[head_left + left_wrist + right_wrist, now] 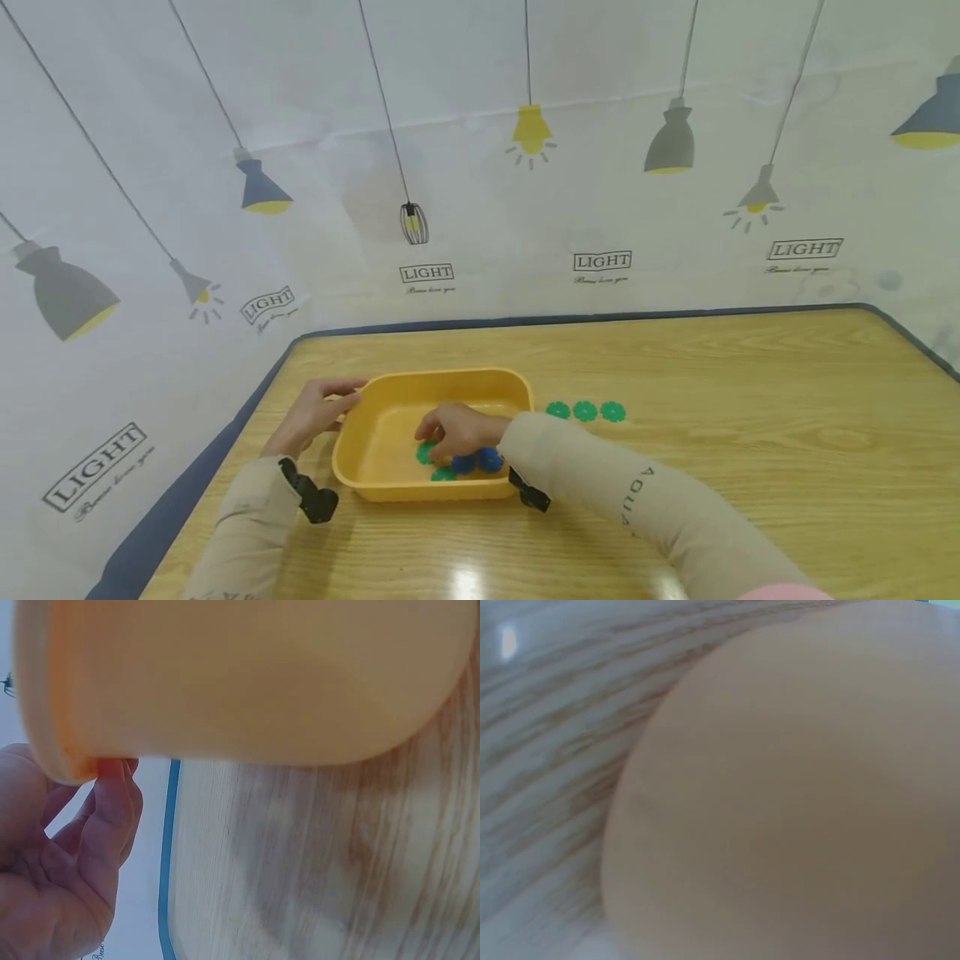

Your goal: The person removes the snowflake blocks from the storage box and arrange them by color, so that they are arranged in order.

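Observation:
A yellow plastic tub [390, 493] stands on the wooden table. My left hand [321, 410] holds its left rim; the left wrist view shows the thumb and fingers [112, 817] on either side of the lip. Inside the tub is my right hand [459, 429], fingers bent, right at a green flower-shaped disc [425, 452]. Whether it pinches that disc cannot be made out. Another green disc [443, 474] and blue flower-shaped discs [491, 460] lie on the tub's floor near this hand. In the right wrist view the tub's outer wall [780, 787] hides the fingers.
Three green flower-shaped discs [585, 411] lie in a row on the table [750, 433], just right of the tub. Behind the table's dark edge hangs a pale sheet [480, 275] printed with lamps; it also runs along the left side.

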Tool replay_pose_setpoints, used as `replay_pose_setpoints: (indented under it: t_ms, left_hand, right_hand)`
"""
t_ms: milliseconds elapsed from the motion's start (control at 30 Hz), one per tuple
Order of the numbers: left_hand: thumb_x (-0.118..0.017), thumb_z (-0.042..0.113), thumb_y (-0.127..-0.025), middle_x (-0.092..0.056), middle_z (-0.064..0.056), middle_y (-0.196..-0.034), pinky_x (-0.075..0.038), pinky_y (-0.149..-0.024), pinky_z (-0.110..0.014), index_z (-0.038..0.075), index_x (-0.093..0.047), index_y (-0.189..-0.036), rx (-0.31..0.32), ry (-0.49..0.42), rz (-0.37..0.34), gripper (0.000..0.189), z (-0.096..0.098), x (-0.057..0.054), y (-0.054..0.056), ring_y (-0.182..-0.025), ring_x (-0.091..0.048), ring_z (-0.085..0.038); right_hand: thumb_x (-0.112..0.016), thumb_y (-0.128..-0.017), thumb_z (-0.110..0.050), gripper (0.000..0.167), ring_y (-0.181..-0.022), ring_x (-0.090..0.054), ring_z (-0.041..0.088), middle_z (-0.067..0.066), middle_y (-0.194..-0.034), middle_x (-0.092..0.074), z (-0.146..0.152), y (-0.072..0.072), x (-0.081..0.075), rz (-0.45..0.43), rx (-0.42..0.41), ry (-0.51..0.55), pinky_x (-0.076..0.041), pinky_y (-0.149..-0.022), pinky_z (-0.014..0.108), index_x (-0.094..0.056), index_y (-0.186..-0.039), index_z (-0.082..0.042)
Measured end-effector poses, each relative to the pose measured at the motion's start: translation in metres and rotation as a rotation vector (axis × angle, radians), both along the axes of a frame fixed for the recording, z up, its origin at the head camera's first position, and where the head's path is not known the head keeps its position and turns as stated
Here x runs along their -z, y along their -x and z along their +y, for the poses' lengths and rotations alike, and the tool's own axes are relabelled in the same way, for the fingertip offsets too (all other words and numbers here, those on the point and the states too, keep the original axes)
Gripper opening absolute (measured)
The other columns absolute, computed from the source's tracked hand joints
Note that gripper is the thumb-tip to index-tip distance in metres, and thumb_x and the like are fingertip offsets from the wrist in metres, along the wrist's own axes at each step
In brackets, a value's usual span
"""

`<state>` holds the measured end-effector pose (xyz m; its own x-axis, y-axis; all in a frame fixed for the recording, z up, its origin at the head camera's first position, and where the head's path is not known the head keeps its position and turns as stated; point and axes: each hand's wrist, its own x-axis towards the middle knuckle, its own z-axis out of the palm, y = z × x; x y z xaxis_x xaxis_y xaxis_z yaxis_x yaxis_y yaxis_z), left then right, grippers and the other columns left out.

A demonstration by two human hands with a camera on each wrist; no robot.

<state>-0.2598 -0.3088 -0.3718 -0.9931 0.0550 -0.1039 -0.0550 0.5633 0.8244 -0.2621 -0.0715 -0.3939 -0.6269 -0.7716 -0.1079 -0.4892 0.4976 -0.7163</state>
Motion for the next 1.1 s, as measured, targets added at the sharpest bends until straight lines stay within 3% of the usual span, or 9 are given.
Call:
replay_pose_setpoints:
  t_ms: [233,600,1100]
  left_hand:
    - [-0.052,0.013,-0.089,-0.055,-0.016,-0.106,-0.050,-0.061,-0.028,0.001,-0.051,-0.124,-0.012,0.015,-0.012,0.037,0.0020,-0.0007,0.0010,-0.083,-0.054,-0.018]
    - [-0.052,0.014,-0.089,-0.054,-0.017,-0.107,-0.051,-0.065,-0.030,0.000,-0.051,-0.124,-0.002,0.025,-0.015,0.037,0.0016,-0.0026,-0.0012,-0.087,-0.054,-0.021]
    - [-0.052,0.013,-0.089,-0.055,-0.017,-0.106,-0.051,-0.062,-0.029,-0.001,-0.050,-0.124,-0.004,0.029,-0.013,0.037,0.0039,-0.0029,-0.0015,-0.086,-0.055,-0.020]
  right_hand:
    - [-0.066,-0.075,-0.001,0.033,-0.092,-0.056,0.019,0.009,-0.101,-0.062,0.0001,0.0005,0.0001,0.008,-0.021,-0.013,-0.045,-0.075,0.020,-0.061,-0.108,0.000]
    - [-0.069,-0.074,-0.003,0.025,-0.082,-0.055,0.012,0.004,-0.091,-0.062,-0.0019,-0.0013,-0.0005,0.039,-0.071,-0.077,-0.045,-0.069,0.018,-0.064,-0.099,-0.003]
    - [-0.068,-0.073,0.003,0.012,-0.064,-0.048,0.006,-0.003,-0.071,-0.056,-0.0039,0.0006,-0.0045,0.066,-0.057,-0.089,-0.042,-0.058,0.016,-0.062,-0.078,-0.006]
